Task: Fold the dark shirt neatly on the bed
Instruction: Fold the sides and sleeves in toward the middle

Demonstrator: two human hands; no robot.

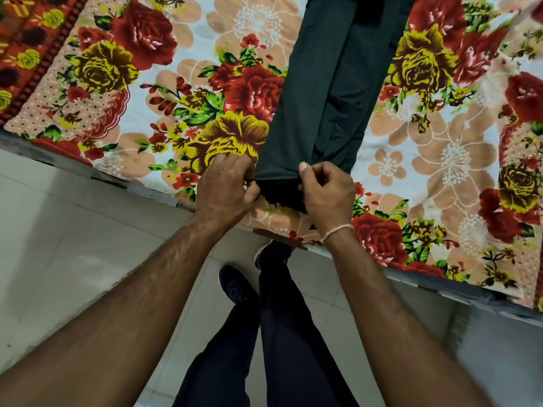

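The dark shirt (332, 92) lies on the bed (182, 118) as a long, narrow strip running away from the person. Its far end is cut off by the top edge of the view, so its full length cannot be seen. The near end sits close to the bed's front edge, between both hands. A lengthwise fold line runs down the strip; what lies under the top layer is hidden.

The left hand (226, 186) has its fingers curled at the left corner of the near hem and pinches the cloth there; the fingertips are tucked under the fabric and out of sight. The right hand (327, 192) grips the right corner with curled fingers, thumb raised on top of the hem. A darker bunch of cloth between the hands is in shadow and appears to be the hem rolled or doubled under, though the view does not settle it. A thin pale band (338, 232) circles the right wrist.

The bed carries a floral sheet (440, 160) of red and yellow roses on a pale ground, with a dotted border at left. Its corners fall outside the view. The floor (58, 230) is pale glossy tile. The person's dark trousers (282, 333) and dark shoes (235, 284) stand against the bed edge.
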